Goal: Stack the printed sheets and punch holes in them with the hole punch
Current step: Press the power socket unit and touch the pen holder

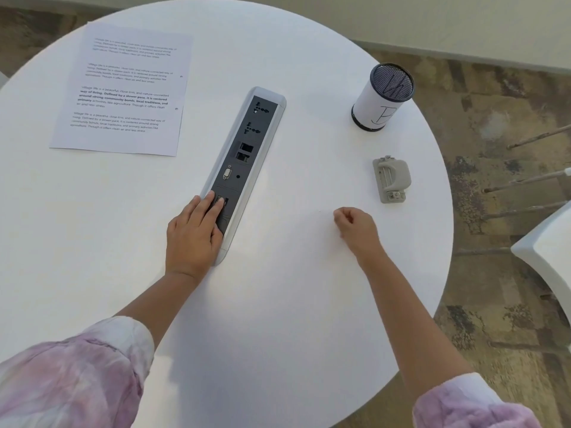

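Head view: a round white table [278, 304]. The printed sheets [123, 91] lie flat at ten o'clock, two punched holes on their right edge. The hole punch [391, 179] sits at three o'clock, untouched. A mesh pen cup [383, 97] stands at two o'clock. A socket panel [244, 159] runs diagonally through the centre, between sheets and punch. The left hand [193, 234] rests flat, fingers extended, on the panel's near end. The right hand [357, 228], loosely curled and holding nothing, sits near the punch, apart from it.

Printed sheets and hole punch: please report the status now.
Left hand flat on the grey socket strip, right hand curled, empty. White printed sheets already show holes. Grey hole punch untouched. Nothing blocking.
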